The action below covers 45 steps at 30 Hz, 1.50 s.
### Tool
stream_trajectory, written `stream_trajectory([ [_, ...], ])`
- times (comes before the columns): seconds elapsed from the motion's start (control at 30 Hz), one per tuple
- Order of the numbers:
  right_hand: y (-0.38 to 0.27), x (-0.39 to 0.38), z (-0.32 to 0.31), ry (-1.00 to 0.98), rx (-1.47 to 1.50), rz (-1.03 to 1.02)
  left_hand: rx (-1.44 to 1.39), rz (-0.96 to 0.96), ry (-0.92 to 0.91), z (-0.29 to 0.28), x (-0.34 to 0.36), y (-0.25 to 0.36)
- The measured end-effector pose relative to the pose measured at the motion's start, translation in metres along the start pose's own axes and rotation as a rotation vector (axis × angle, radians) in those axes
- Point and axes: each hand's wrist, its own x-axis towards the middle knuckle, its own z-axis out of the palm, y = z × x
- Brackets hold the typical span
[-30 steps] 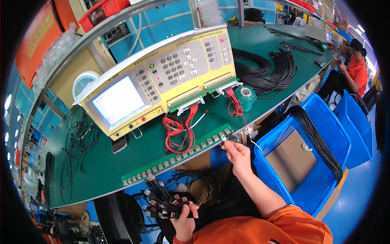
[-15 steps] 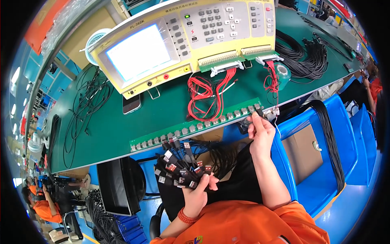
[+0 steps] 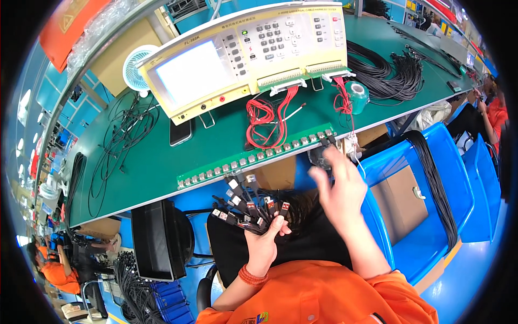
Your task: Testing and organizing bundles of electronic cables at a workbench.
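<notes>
My left hand (image 3: 264, 237) is closed around a bunch of black USB cables (image 3: 251, 208), their plugs fanned out above my fingers. Some plugs show white or red inserts, others bare metal. My right hand (image 3: 345, 189) is slightly blurred and holds nothing visible, with thumb and fingers apart. Just beyond its fingertips, black plugs (image 3: 327, 141) sit at the right end of a green strip of sockets (image 3: 243, 162) along the table's front edge. Red wires (image 3: 267, 121) run between this strip area and a yellow-and-white cable tester (image 3: 248, 59) with a lit screen.
On the green table (image 3: 140, 173) lie a phone (image 3: 181, 132), loose black cables (image 3: 121, 135), a roll of green tape (image 3: 356, 97) and coiled black cables (image 3: 388, 75). A small fan (image 3: 139, 67) stands behind. Blue bins (image 3: 386, 232) are at right, a black tray (image 3: 156, 240) at lower left.
My right hand has drawn back from the right end of the socket strip and opened, leaving black plugs there. My left hand still grips the cables, whose plugs have shifted and spread.
</notes>
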Motion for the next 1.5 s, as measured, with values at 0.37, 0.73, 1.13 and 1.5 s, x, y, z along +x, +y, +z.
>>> stream_trajectory([
  [0.37,-0.02,-0.034,0.036,-0.195,1.448,1.28,0.04,0.1,0.158,0.003,0.008,0.01],
  [0.73,0.016,-0.042,0.056,-0.244,0.353,0.095,0.022,0.149,0.168,-0.022,-0.009,0.024],
  [1.13,0.035,-0.019,0.044,-0.423,0.508,0.425,-0.046,0.335,0.325,-0.055,-0.009,0.071],
  [1.5,0.051,-0.014,0.068,-0.298,1.179,0.812,-0.014,0.059,0.11,-0.023,-0.007,0.021],
])
